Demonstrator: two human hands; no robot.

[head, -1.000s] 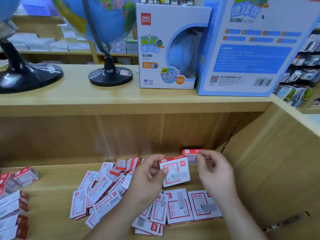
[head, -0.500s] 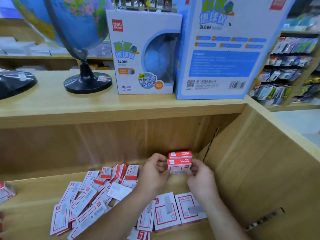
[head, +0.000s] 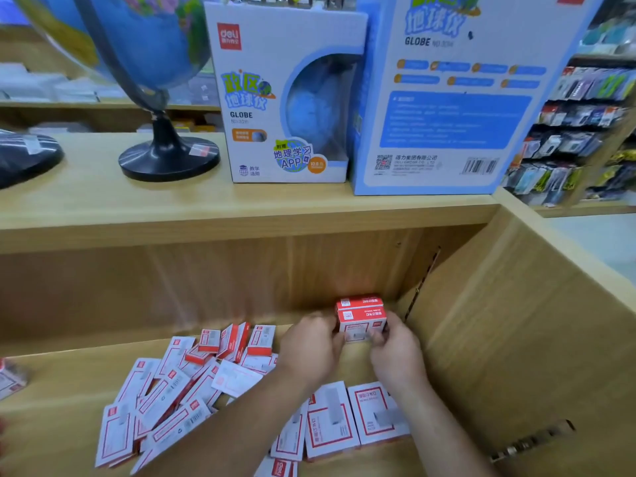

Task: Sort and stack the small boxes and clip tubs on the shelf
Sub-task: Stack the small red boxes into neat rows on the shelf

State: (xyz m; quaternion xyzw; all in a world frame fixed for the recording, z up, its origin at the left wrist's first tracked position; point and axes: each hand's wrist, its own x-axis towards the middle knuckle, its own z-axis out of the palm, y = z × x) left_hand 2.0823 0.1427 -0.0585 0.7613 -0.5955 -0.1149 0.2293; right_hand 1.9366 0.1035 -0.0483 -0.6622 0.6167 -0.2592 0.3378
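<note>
Loose boxes (head: 179,390) heaped lower left on shelf (head: 62,418); side wall (head: 499,321) close at right. Small box (head: 361,327) at frame centre near back corner, red band uppermost, long axis left-right, pinched between left hand (head: 311,342) and right hand (head: 395,352). Second box (head: 359,300) just behind.

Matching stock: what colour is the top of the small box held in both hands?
Red, over a white front; the small box shows best in the head view.

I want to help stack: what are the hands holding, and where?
Left hand and right hand pinch one small red-and-white box by its two sides.
</note>
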